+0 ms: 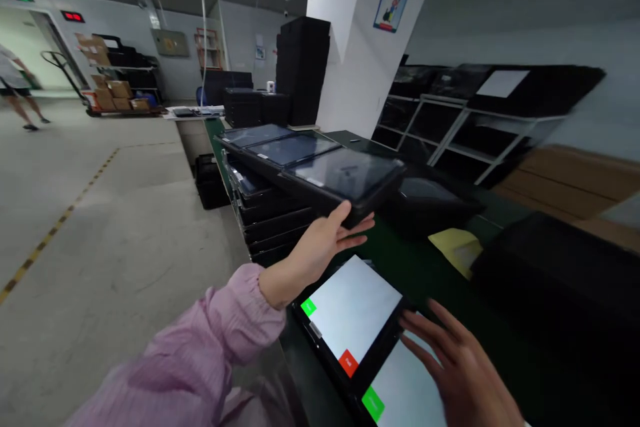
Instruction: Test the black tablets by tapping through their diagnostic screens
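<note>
While L hand [320, 247] sits at near edge of black-cased tablet [345, 177], thumb raised against it, fingers beneath (grip unclear), R hand [457, 373] spreads, fingers apart, over 2 lit tablets [350, 313] at L edge of green bench [400, 260]; screen contact unclear. Red btn [349, 363] reads "Fail"; green btn [309, 307] text illegible. Stack of cased tablets [265, 227] lines same edge, farther along.

Black-cased tablet [350, 310], screen lit white

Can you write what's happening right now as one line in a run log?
left hand: touching black tablet edge | right hand: above white-screened tablet
</note>
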### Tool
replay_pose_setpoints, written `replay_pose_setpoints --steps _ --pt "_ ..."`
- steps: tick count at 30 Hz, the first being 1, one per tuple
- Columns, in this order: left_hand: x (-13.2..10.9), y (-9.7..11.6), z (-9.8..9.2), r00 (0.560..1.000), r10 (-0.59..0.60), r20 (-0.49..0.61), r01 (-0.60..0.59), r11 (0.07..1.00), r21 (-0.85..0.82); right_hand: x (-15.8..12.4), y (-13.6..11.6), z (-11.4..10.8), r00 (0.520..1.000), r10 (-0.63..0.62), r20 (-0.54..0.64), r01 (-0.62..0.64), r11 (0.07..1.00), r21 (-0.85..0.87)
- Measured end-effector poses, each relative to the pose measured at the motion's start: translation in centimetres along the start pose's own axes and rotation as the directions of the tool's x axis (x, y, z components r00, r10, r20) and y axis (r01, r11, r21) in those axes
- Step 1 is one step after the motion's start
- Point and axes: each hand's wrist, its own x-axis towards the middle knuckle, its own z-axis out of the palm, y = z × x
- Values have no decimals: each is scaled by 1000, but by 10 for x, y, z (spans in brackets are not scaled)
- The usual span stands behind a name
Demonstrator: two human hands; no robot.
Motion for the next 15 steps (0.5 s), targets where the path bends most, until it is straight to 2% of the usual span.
replay_pose_setpoints --steps 3,5,7,9,11,15 --pt "-6 -19 -33 988 -151 22 150 987 66 42 -33 64 975 77 211 -131 958 254" --pt "-12 -20 -59 982 -190 -10 191 979 75 68 -52 104 965 147 217 -212 923 321" --pt "-19 -12 -84 980 -181 -77 186 981 58 88 -61 135 958 210 196 -271 889 370" --pt "-25 4 -103 977 -148 -152 152 988 20 104 -60 156 955 236 182 -292 866 407" --pt "-29 21 -115 970 -97 -224 89 995 -49 114 -52 169 958 225 179 -284 840 462" --pt "-24 44 -117 932 -46 -358 -34 976 -215 118 -27 184 973 173 152 -230 769 596"
